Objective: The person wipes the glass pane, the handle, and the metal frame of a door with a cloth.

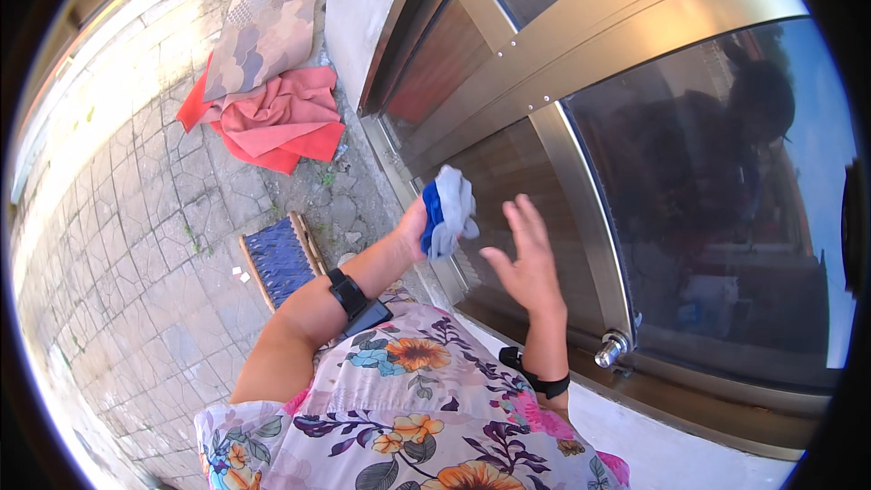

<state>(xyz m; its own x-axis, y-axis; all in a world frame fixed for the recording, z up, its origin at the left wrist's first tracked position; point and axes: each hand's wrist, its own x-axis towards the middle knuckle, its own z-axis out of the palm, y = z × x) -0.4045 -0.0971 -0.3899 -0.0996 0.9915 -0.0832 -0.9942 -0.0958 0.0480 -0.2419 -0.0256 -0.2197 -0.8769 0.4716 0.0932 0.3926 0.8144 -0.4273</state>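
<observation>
My left hand [416,228] is wrapped around a bunched cloth item [452,211], blue on one side and light grey on the other; its exact kind cannot be told. To the right of it, my right hand [527,258] is raised with its fingers apart, holding nothing and not touching the cloth. Both hands are in front of a metal-framed door with dark glass [565,211]. Black straps are on both forearms, the left one bearing a small dark device [367,316].
A round metal door knob [611,348] sits low at the right. On the stone paving [163,252] stands a low stool with a blue woven seat [279,262]. Beyond it lie a crumpled red cloth [279,122] and a patterned mat [269,27], beside a white wall [360,7].
</observation>
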